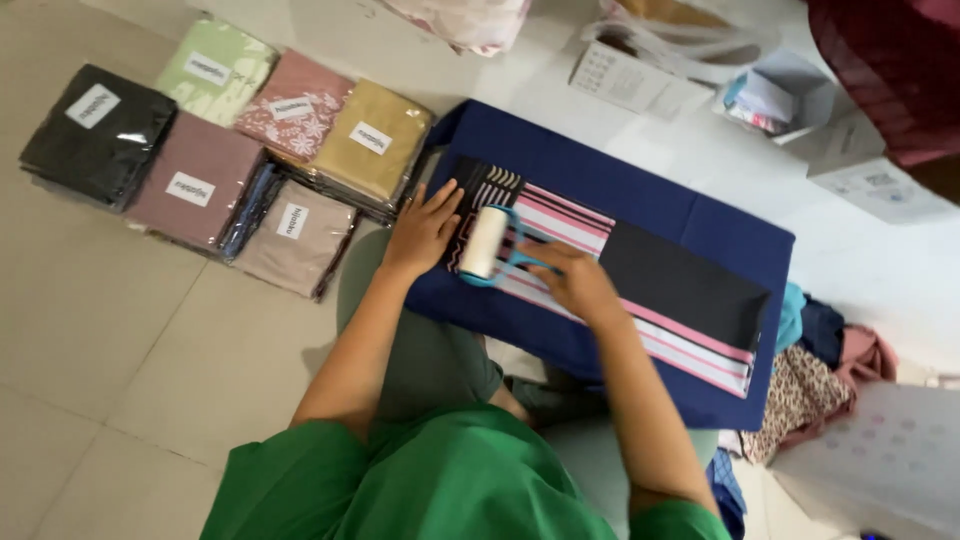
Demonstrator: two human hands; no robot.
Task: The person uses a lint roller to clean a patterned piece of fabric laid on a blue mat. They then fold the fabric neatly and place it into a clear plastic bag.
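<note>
— So, where are your hands?

— Your right hand [575, 280] is wrapped around the turquoise plastic handle of the white lint roller [485, 242], fingers curled shut on it. The roller's drum lies on the folded black cloth with pink and white stripes [640, 280], near its left end.

— And your other one?

— Your left hand [425, 228] lies flat with fingers spread, pressing the left edge of that striped cloth, just beside the drum.

— What's under the cloth?

— A navy blue board [610, 170] across your lap carries it; you sit on the pale tiled floor [100, 340].

— Anything else close by?

— To your left, a cluster of folded fabrics in clear plastic packets [240, 150] lies on the floor: black, green, pink floral, mustard, mauve, beige. To your right, a heap of loose patterned cloths [820, 370] sits beside the board.
</note>
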